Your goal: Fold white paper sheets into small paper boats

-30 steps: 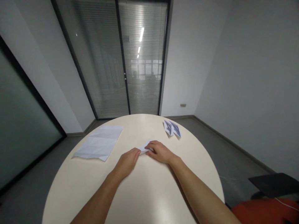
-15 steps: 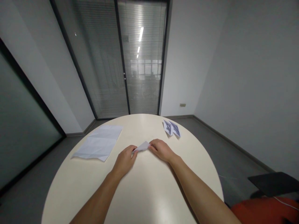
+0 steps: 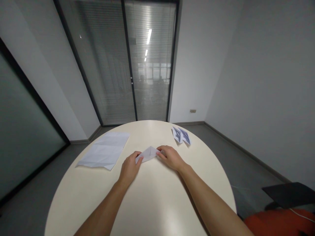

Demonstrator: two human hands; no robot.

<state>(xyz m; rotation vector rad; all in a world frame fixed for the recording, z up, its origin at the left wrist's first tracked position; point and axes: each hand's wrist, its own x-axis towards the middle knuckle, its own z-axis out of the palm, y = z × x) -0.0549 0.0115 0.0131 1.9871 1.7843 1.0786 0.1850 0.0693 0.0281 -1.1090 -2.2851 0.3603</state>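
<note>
Between my hands is a small piece of folded white paper, roughly triangular, with a crease running down its middle. My left hand pinches its left corner between thumb and fingers. At the right corner, my right hand grips the paper the same way, its fingers covering that end. The paper is just over the middle of the round table; whether it touches the tabletop I cannot tell.
A creased white sheet lies at the table's left side. Two folded paper pieces stand near the back right edge of the cream round table. A red chair is beyond the table at lower right.
The folded paper has spread wider and shows more of its face and middle crease. My left hand has shifted slightly left; my right hand has barely moved.
</note>
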